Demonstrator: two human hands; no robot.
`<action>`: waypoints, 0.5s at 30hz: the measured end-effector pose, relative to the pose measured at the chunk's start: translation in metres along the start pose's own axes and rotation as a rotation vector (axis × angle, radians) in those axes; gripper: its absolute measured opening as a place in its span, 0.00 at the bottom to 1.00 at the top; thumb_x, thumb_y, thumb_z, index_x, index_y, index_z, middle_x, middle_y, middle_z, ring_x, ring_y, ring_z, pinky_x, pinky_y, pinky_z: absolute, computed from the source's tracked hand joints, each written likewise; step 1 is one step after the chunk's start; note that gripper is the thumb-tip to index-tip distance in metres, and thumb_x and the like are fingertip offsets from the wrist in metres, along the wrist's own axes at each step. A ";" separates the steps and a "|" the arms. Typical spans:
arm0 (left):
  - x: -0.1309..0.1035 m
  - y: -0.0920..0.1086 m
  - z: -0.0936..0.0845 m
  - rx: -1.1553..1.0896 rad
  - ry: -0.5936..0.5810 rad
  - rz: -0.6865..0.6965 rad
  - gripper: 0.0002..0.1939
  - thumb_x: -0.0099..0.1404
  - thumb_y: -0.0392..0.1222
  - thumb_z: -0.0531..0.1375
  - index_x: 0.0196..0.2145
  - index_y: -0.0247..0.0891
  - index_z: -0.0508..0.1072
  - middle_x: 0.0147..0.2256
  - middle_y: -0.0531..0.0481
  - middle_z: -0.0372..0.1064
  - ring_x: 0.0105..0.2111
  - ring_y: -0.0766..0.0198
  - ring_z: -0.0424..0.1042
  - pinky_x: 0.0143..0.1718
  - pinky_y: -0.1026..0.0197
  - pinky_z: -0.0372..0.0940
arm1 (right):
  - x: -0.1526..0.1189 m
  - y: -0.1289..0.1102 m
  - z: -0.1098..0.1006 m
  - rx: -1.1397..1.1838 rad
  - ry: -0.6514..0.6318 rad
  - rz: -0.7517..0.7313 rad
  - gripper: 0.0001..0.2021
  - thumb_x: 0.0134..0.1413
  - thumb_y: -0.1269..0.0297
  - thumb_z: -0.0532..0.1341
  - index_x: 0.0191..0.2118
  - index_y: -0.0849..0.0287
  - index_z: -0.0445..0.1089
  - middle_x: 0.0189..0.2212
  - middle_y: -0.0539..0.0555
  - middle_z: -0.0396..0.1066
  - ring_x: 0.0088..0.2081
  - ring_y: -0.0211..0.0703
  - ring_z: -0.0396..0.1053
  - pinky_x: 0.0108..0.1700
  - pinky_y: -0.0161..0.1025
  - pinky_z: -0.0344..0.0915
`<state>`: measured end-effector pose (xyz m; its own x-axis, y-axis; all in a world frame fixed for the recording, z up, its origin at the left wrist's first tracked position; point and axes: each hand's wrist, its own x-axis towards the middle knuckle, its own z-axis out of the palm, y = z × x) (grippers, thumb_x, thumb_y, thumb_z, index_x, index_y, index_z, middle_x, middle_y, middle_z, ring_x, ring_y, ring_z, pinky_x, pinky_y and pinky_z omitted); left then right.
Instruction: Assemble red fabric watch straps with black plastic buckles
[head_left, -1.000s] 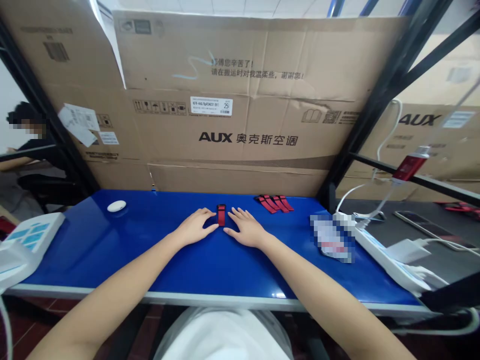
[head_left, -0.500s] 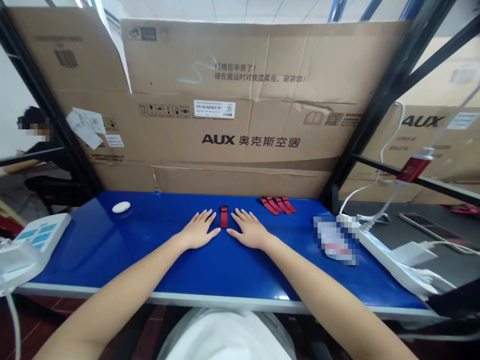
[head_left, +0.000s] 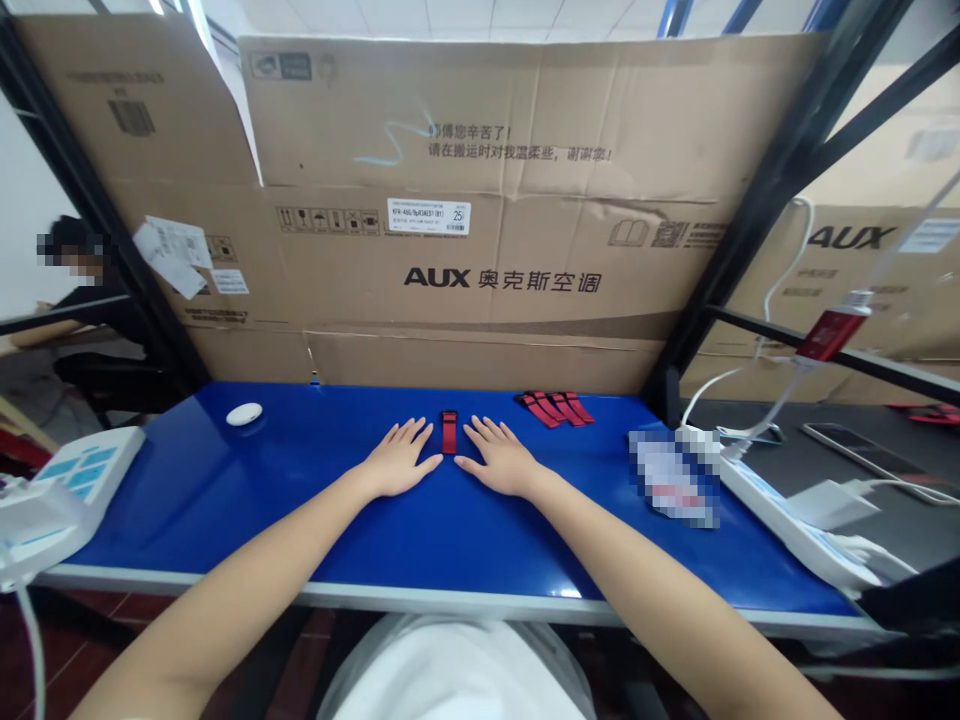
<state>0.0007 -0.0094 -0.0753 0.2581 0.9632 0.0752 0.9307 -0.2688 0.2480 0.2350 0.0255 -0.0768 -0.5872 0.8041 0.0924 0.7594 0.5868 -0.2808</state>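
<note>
A red strap with a black buckle (head_left: 449,434) lies on the blue tabletop (head_left: 360,545), its buckle end pointing away from me. Just left of it, my left hand (head_left: 397,458) rests flat, palm down, fingers spread, holding nothing. On the strap's other side my right hand (head_left: 499,456) lies flat in the same way, also with nothing in it. Both thumbs point inward near the strap's close end. Several more red straps with black buckles (head_left: 556,408) lie together further back, to the right of my right hand.
A white oval object (head_left: 244,414) sits at the back left. White power strips stand at the left (head_left: 94,475) and right (head_left: 787,520) edges. A blurred packet (head_left: 671,480) lies at right. Cardboard (head_left: 480,335) walls the back. A person (head_left: 90,270) sits far left.
</note>
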 end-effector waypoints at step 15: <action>0.001 -0.003 0.002 0.018 0.002 0.004 0.42 0.65 0.69 0.43 0.67 0.39 0.52 0.68 0.42 0.40 0.68 0.49 0.38 0.66 0.46 0.36 | 0.000 0.001 0.000 -0.003 0.015 -0.014 0.43 0.58 0.34 0.42 0.69 0.60 0.47 0.69 0.58 0.41 0.70 0.55 0.35 0.68 0.52 0.34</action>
<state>-0.0009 -0.0079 -0.0777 0.2613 0.9621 0.0784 0.9343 -0.2725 0.2299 0.2355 0.0263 -0.0771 -0.5936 0.7972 0.1105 0.7520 0.5983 -0.2767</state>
